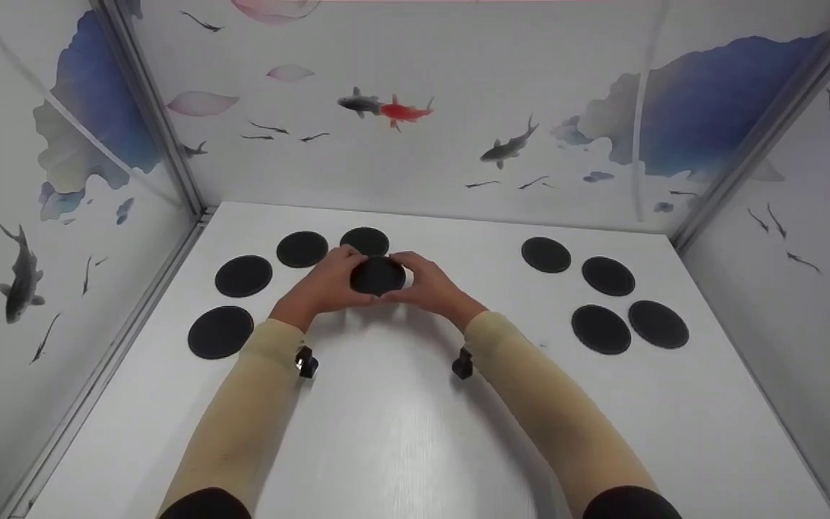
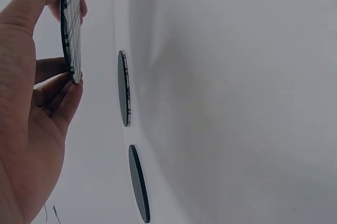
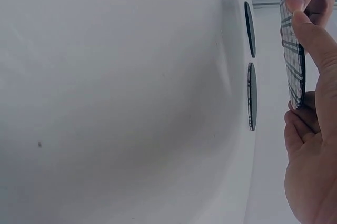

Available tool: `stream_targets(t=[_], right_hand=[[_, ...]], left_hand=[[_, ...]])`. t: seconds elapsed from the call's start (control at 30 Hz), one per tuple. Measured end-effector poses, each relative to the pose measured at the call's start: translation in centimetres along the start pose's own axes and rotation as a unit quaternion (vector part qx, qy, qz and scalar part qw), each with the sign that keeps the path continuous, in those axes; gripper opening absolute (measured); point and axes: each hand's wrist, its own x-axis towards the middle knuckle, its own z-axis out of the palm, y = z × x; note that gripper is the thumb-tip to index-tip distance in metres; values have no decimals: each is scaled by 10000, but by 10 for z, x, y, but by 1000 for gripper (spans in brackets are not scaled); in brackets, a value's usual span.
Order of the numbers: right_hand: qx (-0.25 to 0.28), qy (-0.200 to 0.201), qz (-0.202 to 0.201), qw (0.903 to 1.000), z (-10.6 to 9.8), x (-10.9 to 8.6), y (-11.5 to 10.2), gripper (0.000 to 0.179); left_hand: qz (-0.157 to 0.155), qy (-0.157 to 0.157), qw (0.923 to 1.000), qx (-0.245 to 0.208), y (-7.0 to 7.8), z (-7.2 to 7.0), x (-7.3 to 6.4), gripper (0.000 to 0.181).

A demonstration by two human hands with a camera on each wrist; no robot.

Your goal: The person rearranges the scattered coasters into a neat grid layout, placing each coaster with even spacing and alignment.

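Between my two hands is a round coaster (image 1: 377, 275), raised off the table, its black face toward the head camera. Its other face, white with a dark checked pattern, shows in the left wrist view. My left hand (image 1: 327, 281) grips it by the left edge with thumb and fingers. The opposite edge is held by my right hand (image 1: 435, 286), and the two thumbs almost meet at the near side. Just behind the held coaster, another black coaster (image 1: 364, 241) lies flat on the table, partly covered from view.
More black coasters lie in an arc at the left, one coaster (image 1: 220, 332) nearest me. A loose group sits at the right, including a coaster (image 1: 601, 329). The white table (image 1: 386, 432) is bounded by printed panels, with a back wall (image 1: 415, 173) behind.
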Motion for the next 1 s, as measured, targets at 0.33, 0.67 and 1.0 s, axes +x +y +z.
stream_targets(t=[0.33, 0.67, 1.0], right_hand=[[-88, 53, 228, 9997, -8, -6, 7, 90], [38, 103, 395, 9992, -13, -7, 10, 96], [-44, 94, 501, 9987, -16, -7, 11, 98]], left_hand=[[67, -67, 9999, 81, 6, 5, 12, 89], [-40, -126, 9999, 20, 10, 5, 19, 87], [-170, -181, 9997, 77, 14, 5, 23, 88]])
